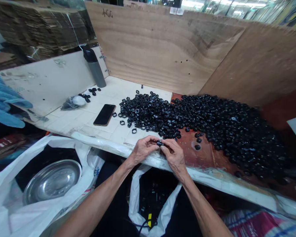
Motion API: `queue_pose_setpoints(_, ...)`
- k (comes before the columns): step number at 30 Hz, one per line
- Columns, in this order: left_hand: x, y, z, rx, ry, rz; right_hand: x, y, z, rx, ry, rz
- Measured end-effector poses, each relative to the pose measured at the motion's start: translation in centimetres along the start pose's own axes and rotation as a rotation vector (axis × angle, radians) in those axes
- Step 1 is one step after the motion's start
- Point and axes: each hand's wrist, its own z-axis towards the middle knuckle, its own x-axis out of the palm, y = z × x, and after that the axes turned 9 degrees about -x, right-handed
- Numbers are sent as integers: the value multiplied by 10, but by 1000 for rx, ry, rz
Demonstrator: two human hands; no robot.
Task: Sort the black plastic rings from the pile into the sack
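Observation:
Both my hands meet at the table's front edge, fingertips around one small black cylindrical part point(160, 143). My left hand point(145, 148) pinches its left end between thumb and fingers. On the other end, the thumb and forefinger of my right hand point(174, 153) are closed. The fingers partly cover the part, so its exact kind cannot be made out. Just beyond my hands lies a heap of small black rings point(150, 112). To the right of it spreads a larger pile of small black pieces point(232, 128), a few of them loose on the reddish-brown surface point(194, 158).
A phone point(104, 115) lies left of the rings, with a clear plastic bag point(74, 102) and a grey bottle point(95, 67) farther back. Wooden boards point(150, 46) wall the rear. Below the edge hang an open white sack point(135, 197) and another holding a metal bowl point(54, 181).

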Motion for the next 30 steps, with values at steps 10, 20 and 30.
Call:
queue_pose_setpoints(10, 2, -4, -6, 80, -36, 44, 7, 9, 1, 86, -27, -50)
queue_pose_setpoints(20, 2, -5, -7, 88, 8, 102, 0, 9, -6, -38, 98, -204)
queue_pose_setpoints(30, 1, -4, -7, 103, -17, 180, -5, 17, -11, -7, 99, -328)
